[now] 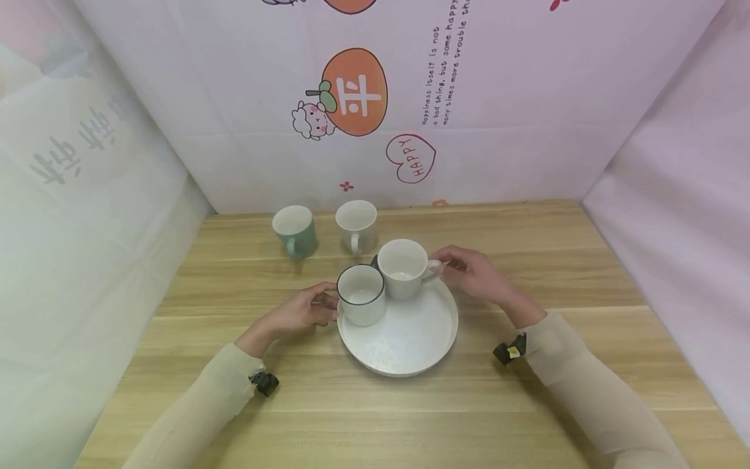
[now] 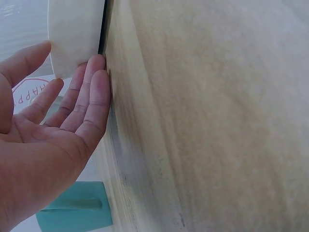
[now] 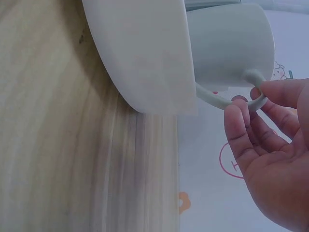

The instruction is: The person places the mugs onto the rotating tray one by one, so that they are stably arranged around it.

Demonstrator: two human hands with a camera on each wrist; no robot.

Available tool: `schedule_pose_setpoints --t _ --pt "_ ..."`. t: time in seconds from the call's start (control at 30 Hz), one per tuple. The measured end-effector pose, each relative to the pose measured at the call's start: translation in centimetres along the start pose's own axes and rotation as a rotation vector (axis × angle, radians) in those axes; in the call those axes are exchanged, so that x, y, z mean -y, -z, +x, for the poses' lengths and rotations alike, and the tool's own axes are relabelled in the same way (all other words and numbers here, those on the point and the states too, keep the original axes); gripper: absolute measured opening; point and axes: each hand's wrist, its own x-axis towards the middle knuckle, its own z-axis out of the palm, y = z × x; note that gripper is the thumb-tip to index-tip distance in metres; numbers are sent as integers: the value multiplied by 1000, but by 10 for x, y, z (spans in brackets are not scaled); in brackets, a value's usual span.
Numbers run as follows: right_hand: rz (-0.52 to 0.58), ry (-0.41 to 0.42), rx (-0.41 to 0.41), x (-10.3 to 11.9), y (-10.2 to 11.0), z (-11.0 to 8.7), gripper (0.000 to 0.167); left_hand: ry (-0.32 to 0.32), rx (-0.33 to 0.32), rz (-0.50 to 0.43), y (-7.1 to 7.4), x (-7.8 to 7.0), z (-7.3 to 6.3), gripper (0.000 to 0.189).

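Plain white mug (image 1: 403, 277) stands upright at the far part of the round white tray (image 1: 404, 342), its handle (image 1: 434, 268) pointing right, toward your right hand (image 1: 471, 272). Key relation: the mug's body lies just left of your right fingers; its long axis is vertical, the handle loop standing out sideways near the rim. Your right hand is the nearer one, thumb and fingertips clamped on the handle. Whether the mug's base bears fully on the tray, cannot tell. Your left hand (image 1: 301, 309) is at the tray's left edge, thumb apart from the fingers, tips against the tray's side, not wrapped round it. Between that hand and the plain mug, also on the tray, is the dark-rimmed mug (image 1: 362, 303). Teal mug (image 1: 297, 238) and back white mug (image 1: 359, 229) stand beyond on the wooden table (image 1: 228, 309), off the tray
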Motion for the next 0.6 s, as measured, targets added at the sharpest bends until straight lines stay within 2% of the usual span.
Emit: schedule_pose_setpoints --t 0.27,0.6 --pt "-18 -4 -4 -3 2 4 24 9 -3 -16 -1 -3 -2 58" --pt "22 -38 4 -4 2 5 25 20 -9 -20 -1 -3 -2 58"
